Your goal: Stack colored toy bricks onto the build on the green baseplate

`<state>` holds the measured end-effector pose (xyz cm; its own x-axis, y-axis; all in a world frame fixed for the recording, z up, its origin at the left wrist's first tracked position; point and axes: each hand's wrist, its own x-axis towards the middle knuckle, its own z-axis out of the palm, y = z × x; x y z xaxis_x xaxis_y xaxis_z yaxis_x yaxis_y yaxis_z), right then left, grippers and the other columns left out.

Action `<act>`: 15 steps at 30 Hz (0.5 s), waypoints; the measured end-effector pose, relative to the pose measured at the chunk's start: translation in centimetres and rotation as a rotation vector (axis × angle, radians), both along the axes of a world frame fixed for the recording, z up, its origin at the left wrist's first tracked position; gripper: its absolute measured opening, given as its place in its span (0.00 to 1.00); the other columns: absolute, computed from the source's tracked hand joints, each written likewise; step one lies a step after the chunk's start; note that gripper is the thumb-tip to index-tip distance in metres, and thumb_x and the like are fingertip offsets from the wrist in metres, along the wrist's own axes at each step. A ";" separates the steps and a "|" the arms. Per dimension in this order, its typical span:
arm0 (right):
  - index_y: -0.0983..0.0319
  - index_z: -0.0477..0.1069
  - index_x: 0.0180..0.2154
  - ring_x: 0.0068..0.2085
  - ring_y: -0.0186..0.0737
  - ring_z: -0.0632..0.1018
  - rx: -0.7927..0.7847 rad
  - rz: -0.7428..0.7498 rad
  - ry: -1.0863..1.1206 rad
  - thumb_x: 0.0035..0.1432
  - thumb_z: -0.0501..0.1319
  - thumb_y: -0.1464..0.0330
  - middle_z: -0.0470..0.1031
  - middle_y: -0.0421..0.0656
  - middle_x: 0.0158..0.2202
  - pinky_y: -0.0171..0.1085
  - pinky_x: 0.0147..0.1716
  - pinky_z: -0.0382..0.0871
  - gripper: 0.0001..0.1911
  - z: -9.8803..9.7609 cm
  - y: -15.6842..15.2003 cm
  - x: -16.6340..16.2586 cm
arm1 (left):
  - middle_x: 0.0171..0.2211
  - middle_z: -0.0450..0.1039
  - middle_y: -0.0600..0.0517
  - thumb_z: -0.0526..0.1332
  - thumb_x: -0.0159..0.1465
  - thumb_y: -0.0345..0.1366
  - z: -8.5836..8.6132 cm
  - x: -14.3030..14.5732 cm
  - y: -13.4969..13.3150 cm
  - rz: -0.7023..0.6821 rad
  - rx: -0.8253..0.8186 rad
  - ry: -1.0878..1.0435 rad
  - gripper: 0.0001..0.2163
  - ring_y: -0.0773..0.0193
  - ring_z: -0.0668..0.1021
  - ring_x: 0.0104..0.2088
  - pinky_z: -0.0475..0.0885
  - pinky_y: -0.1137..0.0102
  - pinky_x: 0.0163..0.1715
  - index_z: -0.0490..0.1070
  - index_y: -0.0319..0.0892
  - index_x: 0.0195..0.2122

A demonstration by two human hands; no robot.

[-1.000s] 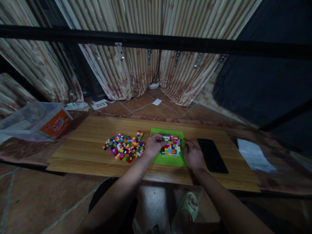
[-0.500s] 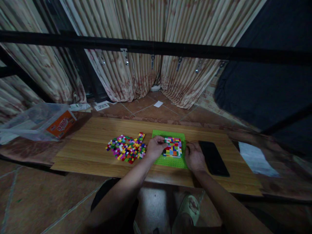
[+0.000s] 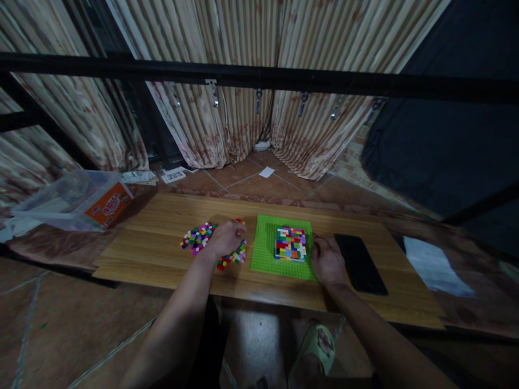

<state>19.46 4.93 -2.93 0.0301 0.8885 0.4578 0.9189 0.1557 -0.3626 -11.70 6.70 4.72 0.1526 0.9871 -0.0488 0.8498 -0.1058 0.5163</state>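
My left hand [image 3: 226,239] is over the pile of small coloured toy bricks [image 3: 198,236], fingers reaching to the right and slightly apart, covering part of the pile. No brick shows in its fingers. On the green studded baseplate [image 3: 263,259] sits a square block of joined bricks [image 3: 291,244] in mixed colours, with white along its lower edge. My right hand [image 3: 328,260] rests at the baseplate's right edge, its fingers curled in; whatever they hold, if anything, is hidden.
A black phone-like slab [image 3: 360,265] lies right of my right hand on the wooden board [image 3: 162,259]. A clear plastic box [image 3: 77,202] with an orange label stands off the left end. A white sheet [image 3: 436,267] lies off the right end. A dark rail [image 3: 243,73] crosses beyond.
My left hand has moved left from the brick block to the loose pile, uncovering the block. My right hand stays beside the baseplate. The whole view has shifted slightly.
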 end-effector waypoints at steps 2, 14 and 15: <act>0.63 0.72 0.38 0.45 0.46 0.73 -0.005 -0.003 -0.002 0.60 0.50 0.69 0.73 0.50 0.42 0.43 0.49 0.68 0.13 0.0 0.0 0.0 | 0.41 0.80 0.52 0.60 0.55 0.25 0.1 0.3 -0.3 -0.050 -0.010 0.050 0.14 0.61 0.79 0.42 0.71 0.72 0.45 0.80 0.46 0.38; 0.63 0.72 0.37 0.44 0.46 0.73 -0.005 -0.007 -0.012 0.59 0.50 0.70 0.73 0.50 0.41 0.44 0.49 0.69 0.12 0.2 0.0 -0.1 | 0.31 0.79 0.49 0.58 0.57 0.27 0.0 2.1 -0.4 -0.044 0.046 0.165 0.10 0.60 0.79 0.35 0.70 0.70 0.38 0.79 0.43 0.31; 0.63 0.72 0.37 0.45 0.47 0.73 0.001 -0.003 -0.013 0.59 0.50 0.70 0.73 0.50 0.42 0.44 0.49 0.68 0.12 0.1 0.0 -0.1 | 0.30 0.79 0.50 0.58 0.58 0.27 0.0 2.3 -0.4 -0.053 0.062 0.117 0.09 0.61 0.79 0.34 0.70 0.71 0.36 0.79 0.43 0.31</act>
<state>19.37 4.93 -2.78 0.0267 0.8879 0.4593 0.9239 0.1536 -0.3505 -9.43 6.33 4.74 0.2015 0.9795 -0.0086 0.8960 -0.1808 0.4056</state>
